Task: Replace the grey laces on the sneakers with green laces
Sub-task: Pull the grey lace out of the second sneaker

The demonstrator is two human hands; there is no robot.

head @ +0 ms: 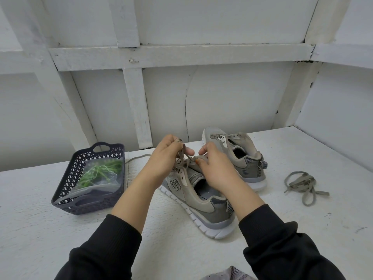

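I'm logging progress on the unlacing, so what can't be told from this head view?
Head view, near sneaker: how many eyelets hold the grey lace, hidden by the left hand and right hand.
Head view, green laces: their count, obscured by the crumpled bag in the basket.
Head view, pale cloth: cut off by the bottom edge.

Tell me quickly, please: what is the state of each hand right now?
Left hand: closed, gripping the grey lace of the near sneaker.
Right hand: closed, holding the near sneaker at its tongue.
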